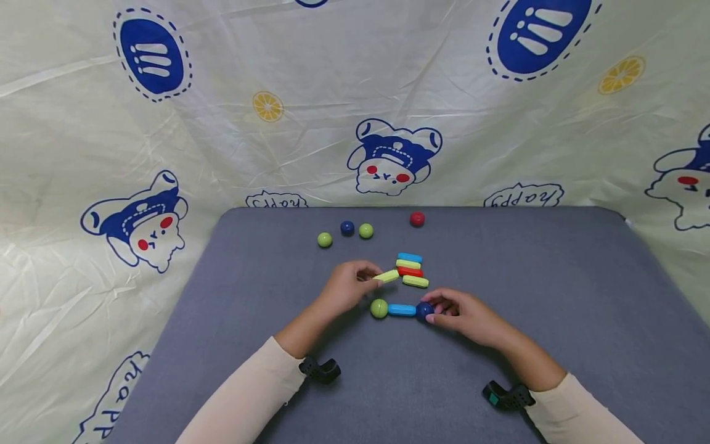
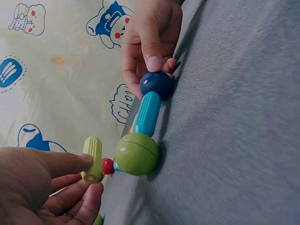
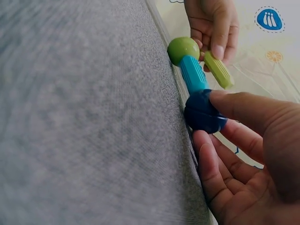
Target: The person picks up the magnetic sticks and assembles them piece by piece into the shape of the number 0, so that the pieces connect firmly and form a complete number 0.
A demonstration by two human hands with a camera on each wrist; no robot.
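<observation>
My left hand (image 1: 348,287) pinches a yellow-green ridged rod (image 2: 93,159) between thumb and fingers, held above the table. Below it, a green ball (image 1: 379,308), a light-blue rod (image 1: 402,310) and a dark-blue ball (image 1: 424,310) are joined in a line on the table. The thumb and fingers of my right hand (image 1: 463,314) grip the dark-blue ball at the right end. In the right wrist view, the held rod (image 3: 218,70) is beside the green ball, with its far end pointing toward the right hand.
Loose rods lie just beyond the hands: a blue one (image 1: 410,257), a yellow one (image 1: 408,264), a red one (image 1: 410,272) and another yellow one (image 1: 415,281). Farther back are two green balls (image 1: 325,240), a dark-blue ball (image 1: 347,228) and a red ball (image 1: 417,219).
</observation>
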